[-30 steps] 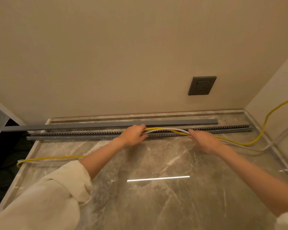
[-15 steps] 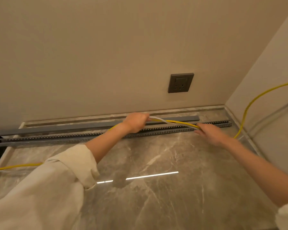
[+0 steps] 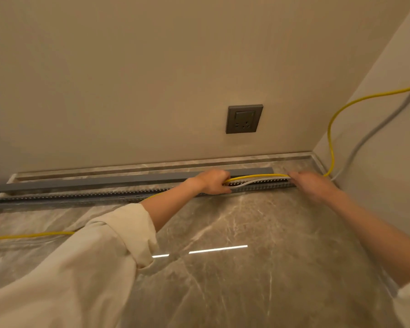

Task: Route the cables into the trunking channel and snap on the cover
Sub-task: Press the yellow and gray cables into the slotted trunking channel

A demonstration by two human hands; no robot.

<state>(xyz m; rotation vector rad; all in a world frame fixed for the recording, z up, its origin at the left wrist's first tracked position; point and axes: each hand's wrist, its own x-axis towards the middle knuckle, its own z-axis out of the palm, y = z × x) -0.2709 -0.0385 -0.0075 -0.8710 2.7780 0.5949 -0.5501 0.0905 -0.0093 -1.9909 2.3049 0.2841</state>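
Centre right of frame: left hand (image 3: 212,182) sits over the slotted trunking channel (image 3: 81,197), fingers curled round the yellow cable (image 3: 253,177) and the white cable (image 3: 249,183) where the two meet the channel. Judged purpose: pinning the pair down at one spot so the run to its right can be laid in without springing back out.

Right hand (image 3: 310,183) is at the channel's right end, badly motion-blurred. Cannot tell whether its fingers grasp the cables or merely press on them. Likely it is guiding or tensioning the stretch between the two hands.

Between the hands both cables arc just above the channel's slotted walls, not yet seated. Past the right hand the yellow cable climbs the side wall toward the upper right corner of the frame, a grey-white line beside it. At lower left a yellow length lies loose on the marble floor (image 3: 246,292), outside the channel.

The grey cover (image 3: 104,181) lies flat behind the channel, parallel to it, near the skirting. Parked within reach for snapping on; that step is not yet begun.

Wall socket (image 3: 244,119) above the channel, middle right. No brand, label or readable writing anywhere.
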